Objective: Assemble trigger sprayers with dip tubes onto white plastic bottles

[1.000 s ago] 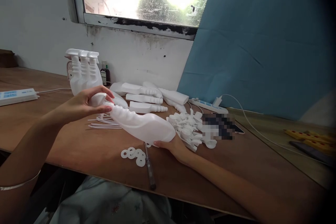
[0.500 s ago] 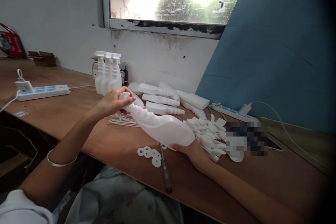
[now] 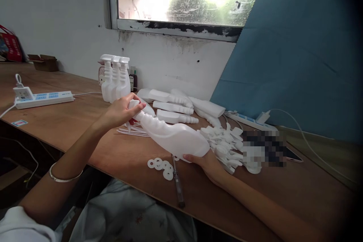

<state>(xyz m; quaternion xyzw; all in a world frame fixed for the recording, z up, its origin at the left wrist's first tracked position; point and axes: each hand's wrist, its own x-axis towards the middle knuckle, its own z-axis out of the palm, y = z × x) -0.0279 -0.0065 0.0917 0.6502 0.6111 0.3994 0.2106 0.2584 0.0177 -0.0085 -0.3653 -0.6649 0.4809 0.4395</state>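
Observation:
A white spray bottle (image 3: 176, 136) lies tilted across the air above the table, its neck up to the left and its base down to the right. My left hand (image 3: 124, 110) is closed round the white trigger sprayer head (image 3: 134, 103) at the neck. Under the base, my right hand (image 3: 205, 162) grips the bottle, thumb on the near side and the other fingers hidden behind it. Below the bottle are several white ring washers (image 3: 163, 166) and a screwdriver (image 3: 178, 187). Thin white tubes (image 3: 133, 131) lie behind the neck.
Three spray bottles (image 3: 115, 79) with heads stand at the back left. Several white bottles without heads (image 3: 172, 106) lie by the wall. A pile of white sprayer heads (image 3: 222, 143) is at the right. Power strips (image 3: 45, 99) and a phone (image 3: 295, 154) are on the table (image 3: 85, 128).
Both hands keep their hold on the spray bottle, and its pose is almost the same. The whole view has shifted very slightly.

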